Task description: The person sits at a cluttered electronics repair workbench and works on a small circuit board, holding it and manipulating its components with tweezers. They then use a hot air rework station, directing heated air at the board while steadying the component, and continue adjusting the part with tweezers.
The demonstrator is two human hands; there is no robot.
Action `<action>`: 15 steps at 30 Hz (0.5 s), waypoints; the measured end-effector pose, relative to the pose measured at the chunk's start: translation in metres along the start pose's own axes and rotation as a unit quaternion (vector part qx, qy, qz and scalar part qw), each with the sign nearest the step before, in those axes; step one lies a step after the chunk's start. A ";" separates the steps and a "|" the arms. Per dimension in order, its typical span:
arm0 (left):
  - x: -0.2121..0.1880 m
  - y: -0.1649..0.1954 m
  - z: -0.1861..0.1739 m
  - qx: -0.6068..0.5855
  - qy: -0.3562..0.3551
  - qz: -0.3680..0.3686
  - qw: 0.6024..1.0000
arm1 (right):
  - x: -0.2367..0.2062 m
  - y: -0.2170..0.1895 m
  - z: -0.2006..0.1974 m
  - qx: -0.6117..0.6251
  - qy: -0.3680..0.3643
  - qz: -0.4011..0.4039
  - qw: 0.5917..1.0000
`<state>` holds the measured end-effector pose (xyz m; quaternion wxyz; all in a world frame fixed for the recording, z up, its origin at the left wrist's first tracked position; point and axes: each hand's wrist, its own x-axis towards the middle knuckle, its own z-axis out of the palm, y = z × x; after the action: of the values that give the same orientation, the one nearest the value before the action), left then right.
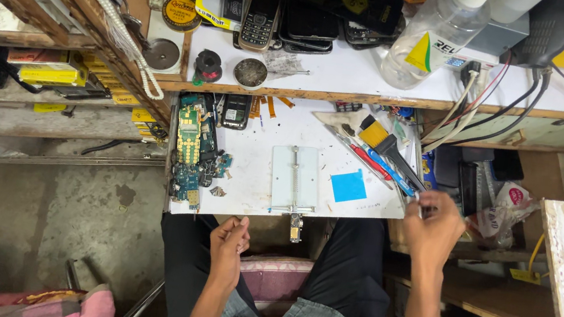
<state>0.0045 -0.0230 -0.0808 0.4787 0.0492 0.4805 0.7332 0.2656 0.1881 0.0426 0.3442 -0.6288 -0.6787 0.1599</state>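
At the right edge of the white worktop (250, 169), the right hand (433, 229) reached among the tools (378, 162), a clutter of red, blue and black handles lying slantwise; its fingers curled about something thin, though what they gripped could not be told. The left hand (230, 244) hung below the worktop's front edge, over the lap, fingers pinched loosely together, nothing visible in them. A metal holder (295, 178) lay flat mid-top, a blue square (348, 186) just beside it.
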 end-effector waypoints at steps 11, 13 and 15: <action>0.004 -0.004 -0.002 0.017 0.003 0.013 1.000 | -0.011 -0.009 -0.001 -0.129 -0.039 -0.037 0.990; 0.003 -0.004 -0.003 0.019 0.002 0.018 1.000 | -0.010 -0.011 -0.010 -0.109 -0.019 -0.048 0.993; 0.003 -0.004 -0.004 0.019 0.000 0.023 1.000 | -0.006 -0.014 -0.020 -0.053 -0.019 -0.019 0.998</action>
<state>0.0032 -0.0229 -0.0876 0.4608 0.0697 0.4926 0.7349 0.2680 0.1761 0.0643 0.3007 -0.6301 -0.7042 0.1290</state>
